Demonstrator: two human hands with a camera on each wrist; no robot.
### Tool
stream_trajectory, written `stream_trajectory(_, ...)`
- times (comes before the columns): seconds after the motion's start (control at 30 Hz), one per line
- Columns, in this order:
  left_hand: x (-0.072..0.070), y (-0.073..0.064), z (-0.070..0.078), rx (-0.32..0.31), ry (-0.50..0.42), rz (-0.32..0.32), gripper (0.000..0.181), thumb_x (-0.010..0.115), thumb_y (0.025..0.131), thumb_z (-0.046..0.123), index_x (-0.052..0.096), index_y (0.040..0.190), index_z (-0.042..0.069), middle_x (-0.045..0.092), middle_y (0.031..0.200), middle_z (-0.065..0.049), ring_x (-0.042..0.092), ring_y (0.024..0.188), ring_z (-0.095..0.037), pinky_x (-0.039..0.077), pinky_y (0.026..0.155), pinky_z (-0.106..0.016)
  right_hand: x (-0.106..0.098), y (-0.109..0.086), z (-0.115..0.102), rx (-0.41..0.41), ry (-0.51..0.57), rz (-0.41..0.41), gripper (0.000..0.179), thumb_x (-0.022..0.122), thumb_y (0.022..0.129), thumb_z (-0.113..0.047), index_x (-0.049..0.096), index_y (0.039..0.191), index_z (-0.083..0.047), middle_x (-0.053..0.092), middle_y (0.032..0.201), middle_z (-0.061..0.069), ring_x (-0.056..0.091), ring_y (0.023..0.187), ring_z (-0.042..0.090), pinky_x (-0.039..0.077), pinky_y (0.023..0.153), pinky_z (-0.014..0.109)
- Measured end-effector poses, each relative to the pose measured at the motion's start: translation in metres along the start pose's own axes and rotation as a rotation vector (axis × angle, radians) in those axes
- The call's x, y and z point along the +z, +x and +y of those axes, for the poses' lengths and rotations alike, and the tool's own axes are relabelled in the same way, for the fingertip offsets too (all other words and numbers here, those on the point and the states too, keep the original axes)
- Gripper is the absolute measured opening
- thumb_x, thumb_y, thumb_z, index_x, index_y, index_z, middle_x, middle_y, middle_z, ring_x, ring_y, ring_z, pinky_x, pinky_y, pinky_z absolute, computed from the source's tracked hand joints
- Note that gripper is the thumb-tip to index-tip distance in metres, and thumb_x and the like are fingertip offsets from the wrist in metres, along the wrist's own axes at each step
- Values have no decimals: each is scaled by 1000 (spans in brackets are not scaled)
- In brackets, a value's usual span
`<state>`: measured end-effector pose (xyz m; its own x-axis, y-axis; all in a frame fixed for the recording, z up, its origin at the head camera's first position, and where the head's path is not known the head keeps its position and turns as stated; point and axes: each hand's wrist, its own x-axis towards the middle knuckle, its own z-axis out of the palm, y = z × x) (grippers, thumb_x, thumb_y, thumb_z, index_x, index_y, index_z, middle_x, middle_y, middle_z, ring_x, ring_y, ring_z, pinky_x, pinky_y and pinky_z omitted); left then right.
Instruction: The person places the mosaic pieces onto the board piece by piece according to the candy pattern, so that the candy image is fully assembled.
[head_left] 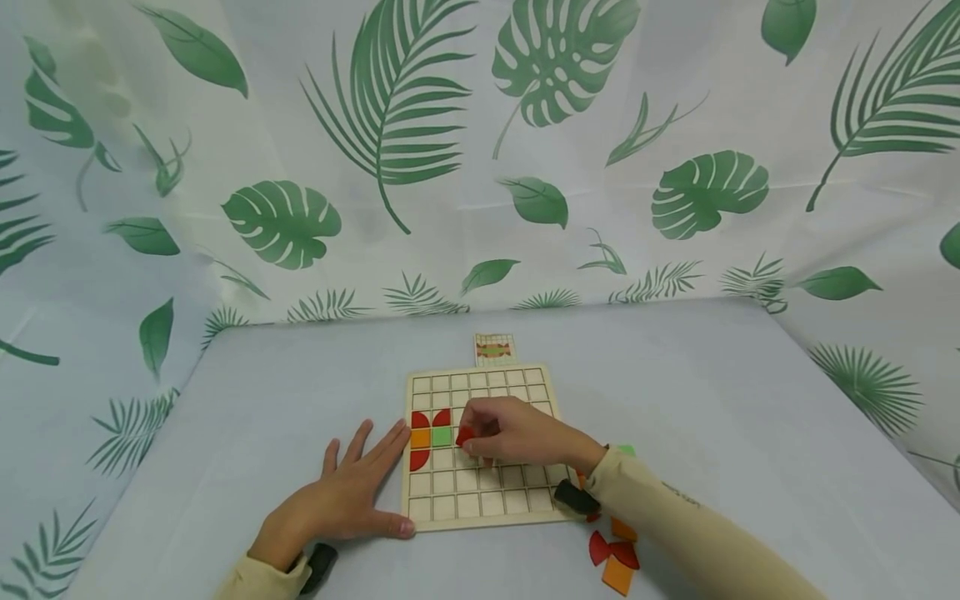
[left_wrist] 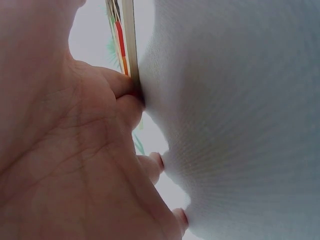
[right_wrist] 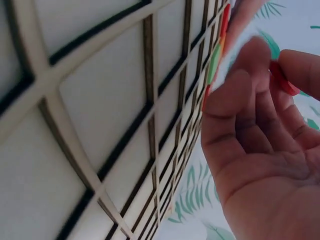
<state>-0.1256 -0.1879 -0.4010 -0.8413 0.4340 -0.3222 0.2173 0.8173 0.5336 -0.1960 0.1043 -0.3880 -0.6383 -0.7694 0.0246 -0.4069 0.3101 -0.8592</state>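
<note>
A wooden grid board lies on the table. At its left side, red quarter-round tiles sit in cells around an orange square tile and a green square tile. Over the board, my right hand pinches a red tile between thumb and finger; the right wrist view shows this red tile held off the grid. My left hand rests on the table, fingers spread and straight, with thumb and fingertips at the board's left edge.
A small pattern card lies behind the board. Loose tiles, including an orange square and red quarter-rounds, lie right of the board, partly under my right forearm. Leaf-printed cloth walls the table's back and sides.
</note>
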Motion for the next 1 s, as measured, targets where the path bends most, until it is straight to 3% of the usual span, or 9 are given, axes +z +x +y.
stream_trajectory(0.1,0,1,-1,0,-3,-3,127,87,79,65,18,174,15,13,180,-4,-9,162,-45,-11,118,-77,3,3,2,-7,-66,49,4,75,100,-9,75,104,-8,66,82,-6,57,73,8,49,67,25)
stream_trajectory(0.23,1,2,-4,7,-5,-9,128,86,79,68,18,173,15,13,180,-6,-9,161,-47,-12,117,-78,6,7,3,-25,-141,79,8,75,100,-9,81,106,-7,72,91,-8,59,77,5,52,71,25)
stream_trajectory(0.37,1,2,-5,15,-11,-3,128,84,78,70,18,173,15,13,180,-5,-9,161,-46,-13,117,-77,8,11,2,-61,-236,59,14,71,102,-4,82,111,-2,77,101,-1,63,86,4,56,80,25)
stream_trajectory(0.53,1,1,-6,26,-4,2,129,82,79,74,17,174,16,12,180,-4,-9,161,-46,-13,116,-78,11,17,-3,-68,-311,6,16,69,103,0,81,112,1,78,103,3,64,86,5,56,81,24)
stream_trajectory(0.8,-1,0,-3,27,7,2,126,86,80,66,19,173,13,13,180,-5,-7,161,-48,-10,116,-79,16,24,-13,-43,-309,-10,9,74,100,-2,77,93,-8,66,80,-10,54,70,2,51,67,22)
stream_trajectory(1.0,-1,1,-4,21,4,-1,128,85,79,70,18,173,15,13,180,-5,-10,161,-46,-13,117,-78,20,28,-16,-34,-378,-20,10,78,97,-3,74,90,-8,60,74,-11,51,68,3,47,65,21)
